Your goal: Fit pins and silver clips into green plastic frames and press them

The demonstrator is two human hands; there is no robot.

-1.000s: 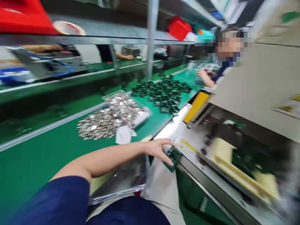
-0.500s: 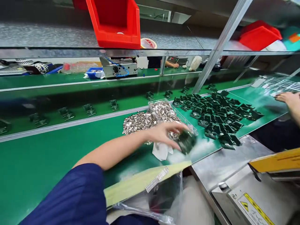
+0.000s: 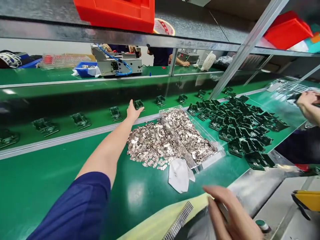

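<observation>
My left hand [image 3: 133, 111] reaches over the pale rail to the far green strip. Its thumb and fingers are at the edges of a green circuit board [image 3: 138, 104], gripping it there. My right hand [image 3: 231, 213] is low at the front, slightly blurred, its fingers curled towards each other. Something greyish shows between them, too unclear to name. Below that hand lie a yellow sheet [image 3: 155, 221] and a strip of small metal pieces [image 3: 178, 220]. Small metal pieces [image 3: 147, 143] are heaped beside a clear tray [image 3: 212, 163] filled with more of them.
Many circuit boards [image 3: 237, 123] are piled right of the tray. Others, such as one circuit board [image 3: 115, 113], stand in a row along the far strip. White paper [image 3: 178, 175] lies before the tray. A metal shelf [image 3: 200, 41] crosses above. A co-worker's hand [image 3: 308, 100] is at right.
My left hand has carried the circuit board from in front of the tray to the row on the far strip. My right hand has come into view at the front. The view has shifted.
</observation>
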